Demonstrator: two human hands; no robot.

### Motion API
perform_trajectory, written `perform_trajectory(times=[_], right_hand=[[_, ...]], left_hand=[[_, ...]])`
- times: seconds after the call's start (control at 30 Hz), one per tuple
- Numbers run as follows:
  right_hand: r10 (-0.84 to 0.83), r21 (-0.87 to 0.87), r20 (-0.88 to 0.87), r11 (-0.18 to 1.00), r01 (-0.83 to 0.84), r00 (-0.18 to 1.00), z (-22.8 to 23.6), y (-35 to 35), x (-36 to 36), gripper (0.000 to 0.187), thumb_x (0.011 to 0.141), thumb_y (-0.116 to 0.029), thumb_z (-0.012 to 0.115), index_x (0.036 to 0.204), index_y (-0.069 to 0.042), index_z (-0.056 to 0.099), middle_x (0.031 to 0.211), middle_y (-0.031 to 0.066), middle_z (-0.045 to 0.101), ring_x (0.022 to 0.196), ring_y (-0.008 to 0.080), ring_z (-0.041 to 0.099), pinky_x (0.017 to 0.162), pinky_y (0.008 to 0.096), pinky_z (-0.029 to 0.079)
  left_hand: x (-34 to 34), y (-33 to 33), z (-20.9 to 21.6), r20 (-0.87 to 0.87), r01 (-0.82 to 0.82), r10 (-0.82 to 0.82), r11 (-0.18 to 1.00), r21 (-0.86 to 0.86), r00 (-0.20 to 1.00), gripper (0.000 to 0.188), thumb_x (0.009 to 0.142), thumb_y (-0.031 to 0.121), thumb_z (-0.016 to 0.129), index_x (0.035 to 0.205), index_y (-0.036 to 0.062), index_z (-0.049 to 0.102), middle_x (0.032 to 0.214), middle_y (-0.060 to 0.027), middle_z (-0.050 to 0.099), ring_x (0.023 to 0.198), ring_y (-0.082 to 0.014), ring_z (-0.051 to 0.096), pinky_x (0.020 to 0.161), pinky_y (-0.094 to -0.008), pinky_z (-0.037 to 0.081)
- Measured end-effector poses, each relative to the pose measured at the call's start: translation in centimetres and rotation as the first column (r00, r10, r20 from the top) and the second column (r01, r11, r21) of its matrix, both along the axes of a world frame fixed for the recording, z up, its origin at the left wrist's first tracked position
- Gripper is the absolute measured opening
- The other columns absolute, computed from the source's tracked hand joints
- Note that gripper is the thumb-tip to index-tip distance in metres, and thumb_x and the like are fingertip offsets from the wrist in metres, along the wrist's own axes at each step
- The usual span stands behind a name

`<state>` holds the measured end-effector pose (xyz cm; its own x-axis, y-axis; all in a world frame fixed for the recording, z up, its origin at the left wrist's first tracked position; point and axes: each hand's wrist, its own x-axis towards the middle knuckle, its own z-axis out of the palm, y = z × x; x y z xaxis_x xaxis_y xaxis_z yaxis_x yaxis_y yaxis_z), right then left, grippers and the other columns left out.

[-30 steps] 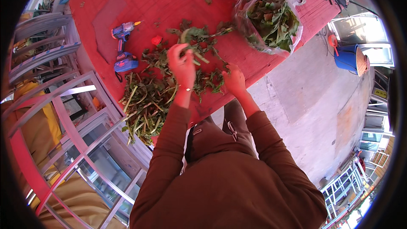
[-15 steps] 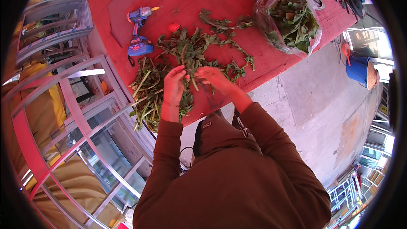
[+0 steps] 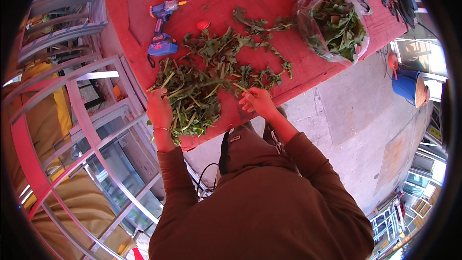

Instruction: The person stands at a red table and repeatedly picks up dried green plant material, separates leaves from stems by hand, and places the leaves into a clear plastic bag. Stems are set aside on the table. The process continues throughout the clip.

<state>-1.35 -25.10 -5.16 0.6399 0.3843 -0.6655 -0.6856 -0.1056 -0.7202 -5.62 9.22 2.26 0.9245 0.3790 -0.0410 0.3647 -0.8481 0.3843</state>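
Observation:
On the red tabletop, a heap of leafy green stems [image 3: 192,103] lies in front of me. My left hand [image 3: 160,108] is at the heap's left edge, fingers curled in around a pale stem [image 3: 168,80] that sticks up past them. Right of the heap, my right hand [image 3: 258,102] pinches the end of another green stem [image 3: 240,87] between thumb and finger. The far end of that stem merges with the leaves. More loose sprigs [image 3: 216,45] spread beyond both hands.
A blue cordless drill [image 3: 162,29] lies beyond the heap, beside a small red object [image 3: 203,25]. A clear plastic bag of leaves [image 3: 337,26] stands at the table's right. Metal frames [image 3: 82,110] crowd the left side. A blue bucket [image 3: 405,85] is on the floor at right.
My hands were close together over the middle of the greens. The left has moved left and nearer to the heap's edge; the right has shifted slightly right, with a stem now between its fingers.

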Motion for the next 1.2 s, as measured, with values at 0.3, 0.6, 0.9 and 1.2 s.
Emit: perform_trajectory(times=[0.3,0.6,0.9,1.2], right_hand=[[-0.079,0.187,-0.142,0.977,0.105,0.987,3.1,0.1,-1.4,0.026,0.105,-0.018,0.049,0.118,0.001,0.061,0.103,0.0129,0.074,0.084,0.0151,0.071,0.074,0.0278,0.056],[0.177,-0.183,0.554,0.979,-0.088,0.814,4.1,1.0,-4.3,0.013,0.091,-0.01,0.066,0.098,0.001,0.067,0.083,0.012,0.069,0.072,0.0269,0.067,0.066,0.0383,0.052],[0.306,-0.325,0.943,0.93,0.172,0.128,14.3,-0.3,0.8,0.011,0.091,-0.008,0.063,0.1,-0.001,0.065,0.093,0.0176,0.067,0.088,0.0376,0.063,0.071,0.0457,0.05],[0.421,-0.155,0.593,0.896,-0.416,0.686,10.9,-3.2,-1.0,0.019,0.1,-0.019,0.059,0.09,-0.003,0.059,0.07,0.0086,0.05,0.069,0.0217,0.054,0.061,0.0372,0.043]], left_hand=[[0.1,-9.5,-5.0,-0.104,0.153,-0.249,0.821,-0.55,0.963,0.023,0.099,0.02,0.059,0.11,0.0024,0.069,0.098,-0.0121,0.074,0.087,-0.0242,0.074,0.078,-0.0331,0.055],[1.1,-16.3,-2.4,-0.047,-0.019,-0.065,0.377,-0.926,0.997,0.027,0.102,0.02,0.063,0.11,-0.0047,0.067,0.093,-0.0005,0.066,0.087,-0.0063,0.059,0.077,-0.0229,0.048],[-0.1,-15.8,1.2,0.129,0.288,-0.34,0.471,-0.834,0.931,0.019,0.099,0.012,0.063,0.112,-0.0017,0.065,0.09,-0.0079,0.067,0.077,-0.0181,0.061,0.071,-0.0301,0.049],[-1.0,-16.7,3.2,0.238,0.596,-0.575,0.583,-0.552,0.783,0.015,0.1,0.013,0.058,0.096,-0.0014,0.059,0.081,-0.013,0.057,0.073,-0.0264,0.056,0.066,-0.0345,0.046]])
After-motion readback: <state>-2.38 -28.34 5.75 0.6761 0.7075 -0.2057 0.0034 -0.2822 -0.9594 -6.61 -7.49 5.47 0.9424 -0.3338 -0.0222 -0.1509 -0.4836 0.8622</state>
